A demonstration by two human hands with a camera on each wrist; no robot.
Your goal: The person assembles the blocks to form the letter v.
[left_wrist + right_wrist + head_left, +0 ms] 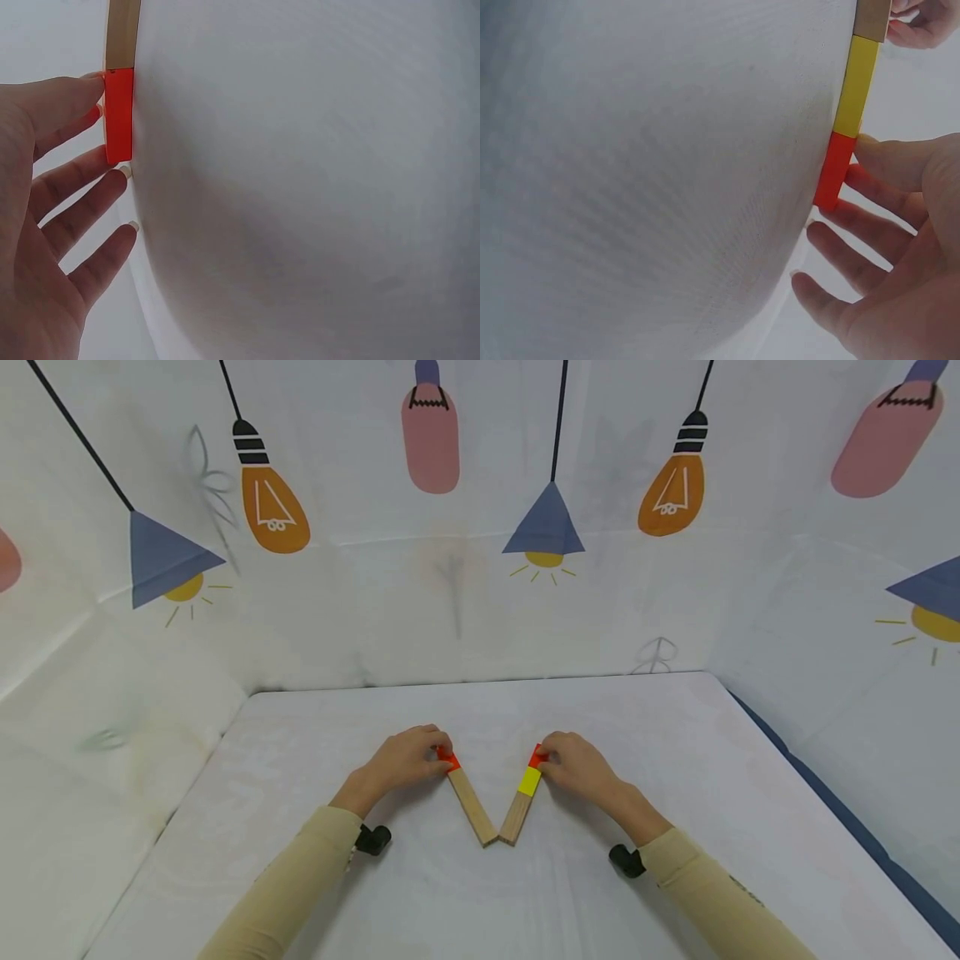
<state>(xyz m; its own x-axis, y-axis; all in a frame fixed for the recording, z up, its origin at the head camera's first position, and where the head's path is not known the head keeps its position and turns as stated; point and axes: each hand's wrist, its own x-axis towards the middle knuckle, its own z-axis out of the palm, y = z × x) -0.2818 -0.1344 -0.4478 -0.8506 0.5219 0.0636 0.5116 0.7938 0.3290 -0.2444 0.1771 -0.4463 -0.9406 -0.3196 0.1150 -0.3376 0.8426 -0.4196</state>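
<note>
Two narrow wooden strips lie on the white table in a V, their near ends meeting at the bottom. The left strip (472, 807) is plain wood with a red far end (119, 116). My left hand (408, 756) pinches that red end between thumb and fingers, the other fingers spread beside it. The right strip (516, 817) has a yellow band (856, 86) and then a red far end (833, 171). My right hand (583, 768) pinches this red end, its thumb near the yellow border and its lower fingers spread apart in the right wrist view.
The white-covered table (480, 902) reaches back to a white wall sheet (360, 618) printed with lamps and bulbs. A dark blue strip (825, 802) runs along the table's right edge. Each sleeve cuff has a small black wrist camera (372, 840) near it.
</note>
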